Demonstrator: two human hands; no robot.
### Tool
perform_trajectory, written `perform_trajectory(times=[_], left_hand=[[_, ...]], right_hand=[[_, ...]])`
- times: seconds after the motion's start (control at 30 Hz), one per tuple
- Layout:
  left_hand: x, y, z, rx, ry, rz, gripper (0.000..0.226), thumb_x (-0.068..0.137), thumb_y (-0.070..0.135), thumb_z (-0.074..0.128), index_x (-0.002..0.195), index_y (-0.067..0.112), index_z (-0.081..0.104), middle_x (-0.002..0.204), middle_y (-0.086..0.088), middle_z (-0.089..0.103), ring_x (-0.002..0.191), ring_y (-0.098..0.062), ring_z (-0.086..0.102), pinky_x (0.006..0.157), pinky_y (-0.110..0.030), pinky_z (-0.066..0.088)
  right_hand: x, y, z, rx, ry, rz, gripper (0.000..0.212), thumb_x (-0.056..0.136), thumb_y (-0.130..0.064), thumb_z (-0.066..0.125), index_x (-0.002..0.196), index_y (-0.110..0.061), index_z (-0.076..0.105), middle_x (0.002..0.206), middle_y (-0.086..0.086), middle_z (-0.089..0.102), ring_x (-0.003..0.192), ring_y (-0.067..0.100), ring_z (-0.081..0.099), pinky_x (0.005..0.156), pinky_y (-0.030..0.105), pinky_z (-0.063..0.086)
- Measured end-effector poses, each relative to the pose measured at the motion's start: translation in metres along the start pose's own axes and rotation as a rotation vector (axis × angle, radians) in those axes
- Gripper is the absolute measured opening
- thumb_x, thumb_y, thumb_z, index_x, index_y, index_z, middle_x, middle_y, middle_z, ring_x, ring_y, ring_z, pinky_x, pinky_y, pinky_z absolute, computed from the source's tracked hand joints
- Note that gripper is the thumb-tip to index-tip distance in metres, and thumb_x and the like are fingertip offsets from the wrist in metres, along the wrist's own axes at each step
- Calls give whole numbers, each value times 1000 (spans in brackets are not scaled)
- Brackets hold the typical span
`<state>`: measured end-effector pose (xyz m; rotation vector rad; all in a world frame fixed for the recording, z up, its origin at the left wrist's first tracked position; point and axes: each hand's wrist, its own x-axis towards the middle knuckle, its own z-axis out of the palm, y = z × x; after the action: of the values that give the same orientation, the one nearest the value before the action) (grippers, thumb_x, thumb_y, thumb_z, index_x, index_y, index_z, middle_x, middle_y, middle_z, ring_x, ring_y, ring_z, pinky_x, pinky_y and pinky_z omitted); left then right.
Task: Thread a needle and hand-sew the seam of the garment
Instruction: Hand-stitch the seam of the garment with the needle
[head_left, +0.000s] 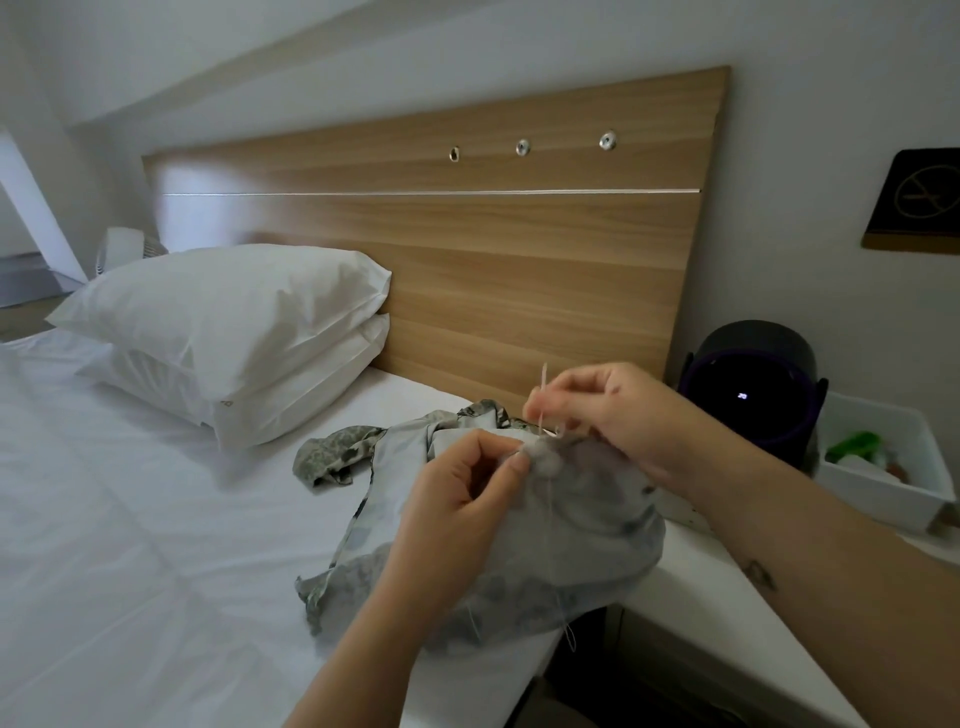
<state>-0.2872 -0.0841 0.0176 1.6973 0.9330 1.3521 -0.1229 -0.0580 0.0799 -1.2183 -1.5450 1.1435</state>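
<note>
A grey camouflage garment (587, 525) lies bunched on the white bed (130, 545) near its right edge, turned inside out in part. My left hand (457, 499) pinches a fold of the fabric between thumb and fingertips. Just above and to the right, my right hand (597, 410) pinches a pale thread (543, 395) that rises from the fold and sticks up past the fingers. The needle itself is too small to make out. A loose thread end hangs down over the garment's lower right edge.
Two stacked white pillows (234, 338) lean against a wooden headboard (493, 249). To the right stands a white bedside table (727, 613) with a dark round device (753, 384) and a white tray (883, 467) holding small items.
</note>
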Motion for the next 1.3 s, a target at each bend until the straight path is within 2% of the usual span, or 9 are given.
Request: perform_trajectory(times=[0.17, 0.23, 0.33, 0.47, 0.6, 0.73, 1.07, 1.2, 1.3], left_hand=[[3, -3, -6, -109, 19, -143, 18, 93, 6, 56, 77, 12, 64, 78, -2, 67, 73, -16, 58, 69, -30, 48], [6, -4, -5, -157, 34, -183, 23, 93, 3, 54, 72, 11, 61, 85, -1, 68, 77, -16, 59, 71, -32, 49], [9, -1, -4, -243, 49, -186, 34, 89, 5, 58, 58, 19, 59, 87, 7, 68, 79, -7, 61, 68, -22, 50], [11, 1, -1, -285, 23, -163, 21, 72, 14, 54, 53, 24, 57, 97, 9, 69, 88, -9, 60, 77, -30, 46], [13, 4, 3, -506, -36, -145, 27, 73, 5, 49, 54, 20, 58, 108, -5, 71, 107, -23, 66, 89, -41, 52], [15, 3, 7, -574, 23, -139, 28, 72, 5, 49, 52, 22, 58, 123, 1, 66, 120, -12, 58, 99, -35, 43], [16, -3, -1, -116, 155, -14, 20, 74, 23, 56, 56, 31, 59, 142, 29, 38, 128, 18, 33, 86, -2, 32], [14, -5, 0, -62, 93, 13, 16, 72, 25, 59, 58, 31, 59, 142, 32, 35, 133, 16, 26, 102, -16, 26], [13, -1, 1, -8, 63, 45, 8, 66, 38, 58, 59, 34, 61, 146, 29, 32, 136, 13, 24, 106, -23, 26]], right_hand=[[12, -2, -18, 968, 275, 106, 25, 103, -16, 36, 82, -8, 48, 67, 8, 69, 60, 19, 69, 54, 25, 57], [16, 8, -21, 669, 347, 4, 22, 103, -18, 38, 87, -9, 50, 70, 5, 69, 77, 23, 70, 78, 37, 58], [19, 30, -24, -256, 392, -287, 17, 100, -19, 45, 88, -10, 54, 73, 1, 70, 65, 10, 60, 65, 11, 47], [24, 59, -33, -701, 260, -389, 18, 96, -15, 51, 80, -9, 55, 71, -4, 65, 105, 17, 56, 95, 16, 34], [24, 77, -40, -870, 271, -371, 17, 96, -18, 53, 80, -19, 49, 98, 0, 61, 127, 18, 43, 116, 46, 14], [24, 81, -47, -967, 366, -357, 10, 95, -20, 55, 88, -13, 58, 110, 8, 58, 123, 20, 45, 118, 51, 5], [19, 70, -65, -1061, 651, -3, 19, 99, -28, 45, 96, -17, 60, 105, 4, 63, 118, 23, 47, 112, 64, 3], [15, 38, -43, -502, 529, -169, 21, 96, -28, 52, 93, -12, 66, 79, -8, 64, 73, 2, 54, 89, 25, 42], [8, 4, -18, -239, 174, -107, 14, 90, -27, 63, 87, -15, 67, 79, -8, 73, 70, -2, 60, 57, 2, 39]])
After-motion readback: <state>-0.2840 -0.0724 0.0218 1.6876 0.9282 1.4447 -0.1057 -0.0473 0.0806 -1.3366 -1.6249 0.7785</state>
